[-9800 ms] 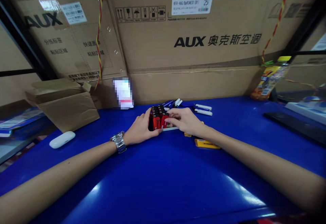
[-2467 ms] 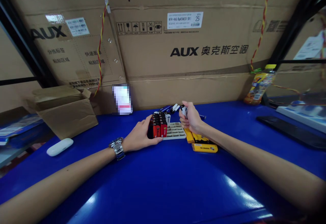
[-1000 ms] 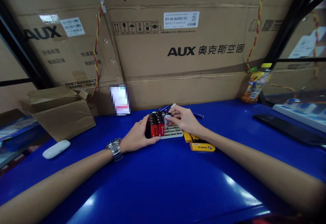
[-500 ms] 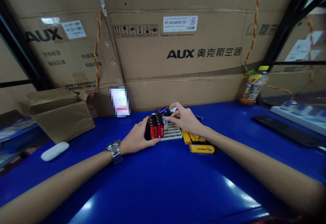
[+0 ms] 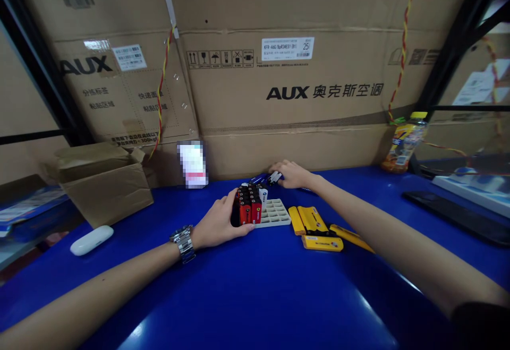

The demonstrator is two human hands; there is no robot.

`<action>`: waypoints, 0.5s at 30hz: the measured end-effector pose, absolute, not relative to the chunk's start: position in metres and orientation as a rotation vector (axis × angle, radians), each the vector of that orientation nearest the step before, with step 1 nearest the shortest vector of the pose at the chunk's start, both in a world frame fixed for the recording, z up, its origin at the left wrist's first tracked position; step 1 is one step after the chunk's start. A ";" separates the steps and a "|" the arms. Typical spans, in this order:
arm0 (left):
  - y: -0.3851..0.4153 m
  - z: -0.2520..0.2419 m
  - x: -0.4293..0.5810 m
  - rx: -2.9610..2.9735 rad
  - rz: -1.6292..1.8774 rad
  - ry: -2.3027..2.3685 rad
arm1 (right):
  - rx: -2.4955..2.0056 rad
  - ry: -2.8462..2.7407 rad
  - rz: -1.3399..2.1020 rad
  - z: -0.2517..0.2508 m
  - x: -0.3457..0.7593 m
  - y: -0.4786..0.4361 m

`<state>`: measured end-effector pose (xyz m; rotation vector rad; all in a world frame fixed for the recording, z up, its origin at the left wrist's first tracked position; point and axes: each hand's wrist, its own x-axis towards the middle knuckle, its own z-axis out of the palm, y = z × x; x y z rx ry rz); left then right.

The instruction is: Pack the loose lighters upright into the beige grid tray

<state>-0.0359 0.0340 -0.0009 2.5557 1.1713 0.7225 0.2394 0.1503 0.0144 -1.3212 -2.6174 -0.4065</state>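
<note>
A white grid tray (image 5: 277, 214) lies on the blue table, its left columns filled with upright red and black lighters (image 5: 247, 205). One white lighter (image 5: 263, 196) stands beside them. My left hand (image 5: 220, 223) is wrapped round the tray's left side and the lighters there. My right hand (image 5: 290, 173) reaches behind the tray, fingers bent and pinched on one of the loose blue and white lighters (image 5: 266, 179) lying by the carton wall. Yellow lighters (image 5: 314, 221) lie just right of the tray.
Large AUX cartons (image 5: 319, 90) wall off the back. An open cardboard box (image 5: 104, 186) and a white case (image 5: 91, 232) sit at the left. A yellow-capped bottle (image 5: 404, 140) and a black flat device (image 5: 454, 212) are at the right.
My right hand left a white lighter standing in the tray next to the red ones, then drew back to the loose lighters behind. My left hand stayed on the tray.
</note>
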 end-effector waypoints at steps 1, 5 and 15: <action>0.034 -0.001 -0.036 2.552 0.720 1.177 | -1.357 -2.648 -0.453 0.015 0.235 0.149; 0.033 0.000 -0.036 2.536 0.719 1.171 | -1.429 -2.661 -0.572 0.016 0.224 0.139; 0.032 0.000 -0.036 2.530 0.711 1.186 | -1.192 -2.751 -0.675 0.019 0.231 0.127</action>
